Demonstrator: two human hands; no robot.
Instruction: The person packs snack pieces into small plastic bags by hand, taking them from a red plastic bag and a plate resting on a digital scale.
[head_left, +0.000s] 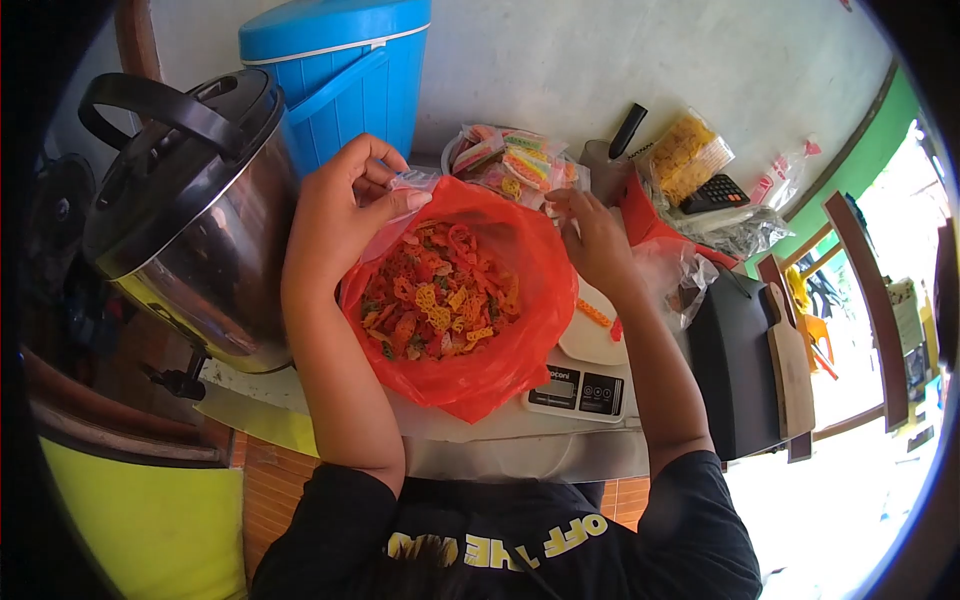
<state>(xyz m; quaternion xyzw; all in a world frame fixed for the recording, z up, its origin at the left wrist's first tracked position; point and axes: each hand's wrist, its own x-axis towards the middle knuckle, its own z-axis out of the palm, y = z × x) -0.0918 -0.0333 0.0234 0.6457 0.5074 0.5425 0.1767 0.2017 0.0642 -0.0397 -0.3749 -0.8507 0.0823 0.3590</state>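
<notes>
A red plastic bag [465, 385] stands wide open on the table, full of dry orange, red and yellow snack pieces [435, 300]. My left hand [365, 195] is at the bag's upper left rim, thumb and fingers pinched on a clear plastic bag [415, 181]. My right hand [592, 235] is beyond the bag's upper right rim, fingers bent together; what they hold, if anything, is hard to make out. Right of the red bag lies a white digital scale [575, 392], with a few snack pieces [598, 315] on its plate.
A steel pot [215, 240] with a black lid and a blue cooler [350, 100] stand at the left. Packed colourful snacks [525, 160] lie behind the bag. To the right are a red basket [650, 215], a calculator [714, 194], a black box [735, 360] and a wooden board [790, 360].
</notes>
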